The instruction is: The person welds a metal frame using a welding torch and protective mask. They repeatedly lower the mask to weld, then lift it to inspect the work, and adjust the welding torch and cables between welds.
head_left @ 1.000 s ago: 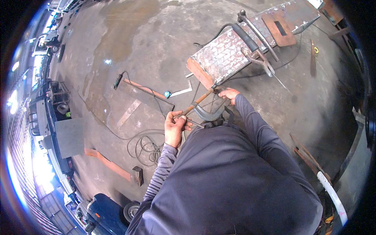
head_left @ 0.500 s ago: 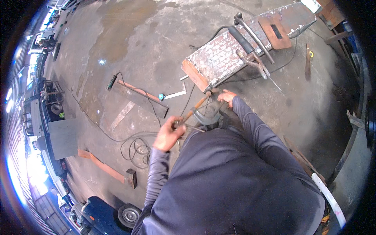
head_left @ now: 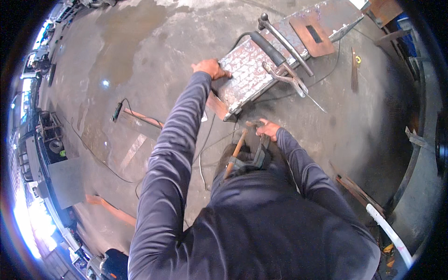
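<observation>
My left arm reaches far forward, and my left hand [head_left: 212, 69] grips the left edge of a long, scuffed steel beam [head_left: 247, 70], thumb on its upper face. Close to my body, my right hand [head_left: 268, 128] is closed around one end of a C-clamp [head_left: 259, 156]. The clamp's rusty screw [head_left: 236, 151] points down toward my lap, apart from the beam. Across the beam lie a welding electrode holder [head_left: 270, 50] with a black handle, its thin rod jutting past the edge, and a metal bar [head_left: 290, 45] with a round knob. Behind them rests a slotted brown plate [head_left: 303, 41].
Left on the floor are a dark hand tool [head_left: 116, 111], a reddish flat bar [head_left: 142, 119], a pale strip [head_left: 133, 150] and cables. Rods [head_left: 354, 74] and a yellow ring [head_left: 358, 59] lie to the right. A white pipe [head_left: 389, 235] is near at right.
My left hand has let go of the clamp's screw end and moved forward onto the beam. My right hand keeps the clamp. The view has shifted slightly.
</observation>
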A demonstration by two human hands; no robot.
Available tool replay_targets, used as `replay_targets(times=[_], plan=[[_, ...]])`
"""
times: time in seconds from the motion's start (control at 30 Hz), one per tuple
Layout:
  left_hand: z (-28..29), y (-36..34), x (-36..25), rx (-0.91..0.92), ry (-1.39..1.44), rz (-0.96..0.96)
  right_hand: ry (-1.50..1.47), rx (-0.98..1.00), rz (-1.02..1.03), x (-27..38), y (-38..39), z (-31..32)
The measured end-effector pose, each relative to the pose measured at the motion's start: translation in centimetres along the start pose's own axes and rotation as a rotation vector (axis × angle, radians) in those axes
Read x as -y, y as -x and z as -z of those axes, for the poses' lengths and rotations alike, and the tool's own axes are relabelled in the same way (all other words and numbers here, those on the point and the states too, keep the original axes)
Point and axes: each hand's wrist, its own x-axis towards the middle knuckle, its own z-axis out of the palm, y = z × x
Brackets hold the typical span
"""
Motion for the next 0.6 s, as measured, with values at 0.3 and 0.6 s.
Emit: replay_targets(times=[0.3, 0.6], plan=[[2.0, -2.3, -1.1, 0.156, -0.017, 0.114, 0.067, -0.052, -0.089, 6.9, -2.9, -1.3], [1.5, -2.9, -2.1, 0.158, 0.005, 0.074, 0.081, -0.056, -0.161, 6.9, -3.6, -2.2]])
